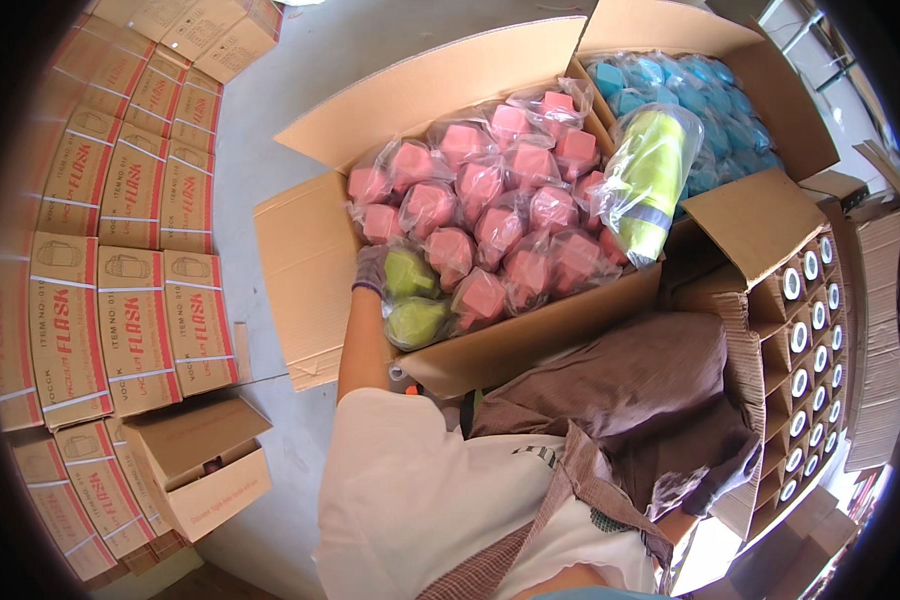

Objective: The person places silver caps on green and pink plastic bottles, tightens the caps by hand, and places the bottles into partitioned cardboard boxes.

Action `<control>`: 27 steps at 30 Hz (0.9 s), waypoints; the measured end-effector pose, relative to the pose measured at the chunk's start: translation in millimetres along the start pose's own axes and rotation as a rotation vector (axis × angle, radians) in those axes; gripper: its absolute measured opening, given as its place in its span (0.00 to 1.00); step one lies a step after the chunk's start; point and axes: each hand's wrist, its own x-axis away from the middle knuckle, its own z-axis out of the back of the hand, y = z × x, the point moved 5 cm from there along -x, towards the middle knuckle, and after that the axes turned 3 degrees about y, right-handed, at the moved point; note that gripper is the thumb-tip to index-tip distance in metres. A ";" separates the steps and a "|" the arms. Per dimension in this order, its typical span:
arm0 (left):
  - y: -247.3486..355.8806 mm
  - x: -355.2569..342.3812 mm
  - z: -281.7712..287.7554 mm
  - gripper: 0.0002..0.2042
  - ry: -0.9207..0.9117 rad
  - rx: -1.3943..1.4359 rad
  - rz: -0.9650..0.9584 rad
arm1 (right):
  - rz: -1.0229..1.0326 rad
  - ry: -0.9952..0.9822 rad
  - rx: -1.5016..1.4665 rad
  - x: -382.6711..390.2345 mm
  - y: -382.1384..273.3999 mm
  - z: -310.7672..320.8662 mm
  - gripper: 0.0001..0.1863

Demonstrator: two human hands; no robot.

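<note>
fingers of the gloved left hand (370, 266) lie against the left side of 2 green wrapped pieces (410, 274), which sit in the near left corner of the big open carton (540, 342); their tips are hidden, so i cannot tell whether they are clamped or merely resting. the right hand (708, 490), low beside the brown apron (610, 370), is shadowed, and its fingers cannot be read either.

the main risk, as i judge it, is crowding: pink wrapped pieces (500, 230) are packed tight, so pressure in that corner could scuff neighbours or bulge the wall. a lesser risk is the long lime-green bottle (655, 178), lying across the rim towards a neighbouring carton of blue wrapped pieces (660, 85); a knock might roll it. the smallest is slack clear film, which could slide under the glove and cost the hold.

around these, strapped cartons (125, 320) are stacked along the left, a divided carton (750, 350) holding pale ringed tops (799, 338) stands at the right, and a small part-open carton (215, 490) sits lower left. in the way, the far flap (430, 95) stands up behind and the left flap (305, 270) spreads beside the left hand.
</note>
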 end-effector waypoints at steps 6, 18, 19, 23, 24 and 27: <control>61.2 33.7 -88.3 0.17 -0.459 -0.764 -0.366 | 0.042 0.117 0.020 27.8 -8.8 8.7 0.21; 202.9 163.4 -38.8 0.24 -0.064 0.154 -0.383 | -0.024 0.016 -0.088 32.1 -5.9 16.0 0.18; 216.9 180.0 -29.6 0.23 -0.040 0.135 -0.497 | 0.058 -0.026 -0.083 34.2 -20.1 9.1 0.18; 283.3 291.9 -23.8 0.16 0.033 -0.040 -0.783 | 0.343 -0.282 0.160 83.5 -132.3 -38.0 0.15; 304.6 336.3 -31.9 0.16 0.004 -0.117 -0.841 | 0.082 -0.449 -0.094 90.7 -119.7 -50.4 0.15; 331.7 441.7 -63.9 0.16 -0.078 -0.163 -1.208 | -0.280 -0.898 -0.514 117.6 -104.6 -98.4 0.22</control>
